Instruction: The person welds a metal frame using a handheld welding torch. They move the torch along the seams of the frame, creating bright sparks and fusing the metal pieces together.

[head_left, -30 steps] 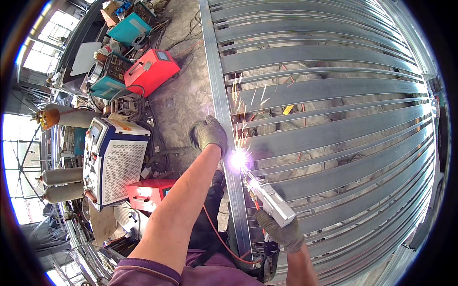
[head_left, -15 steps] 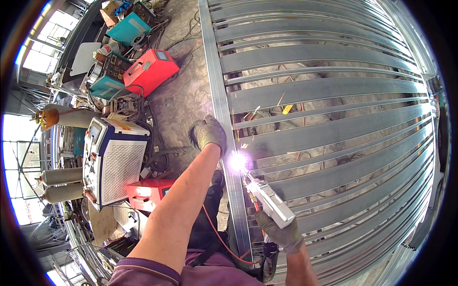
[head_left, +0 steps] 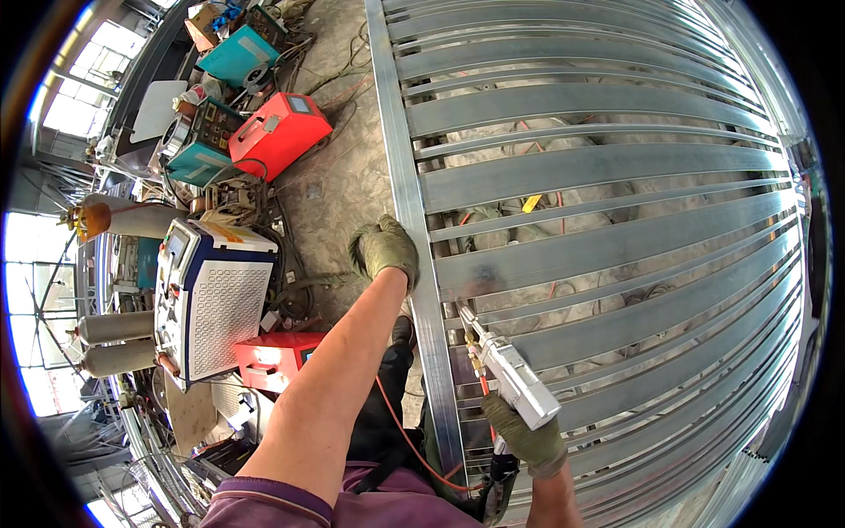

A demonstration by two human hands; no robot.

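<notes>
My right hand [head_left: 526, 433], in an olive work glove, grips a silvery handheld welding gun [head_left: 521, 380] with a brass fitting and an orange hose. The gun's nozzle points up and left, over the slats close to the left rail of a large metal frame [head_left: 429, 317]; no arc shows at its tip. A dark heat mark [head_left: 483, 271] lies on the wide slat just beyond. My left hand [head_left: 385, 248], gloved too, rests closed against the rail's outer side, its fingers curled. Whatever may be inside those fingers is hidden.
Left on the floor stand a white-and-blue machine cabinet [head_left: 224, 304], red machines [head_left: 282, 134], teal welding machines [head_left: 201, 141] and grey gas cylinders [head_left: 119, 359]. Cables trail between them. An orange hose [head_left: 400, 422] runs past my legs. Parallel metal slats [head_left: 607, 163] span the right side.
The bright arc and flying sparks have gone out. My right hand has drawn the welding gun slightly right and toward me, off the rail. My left hand stays nearly in place.
</notes>
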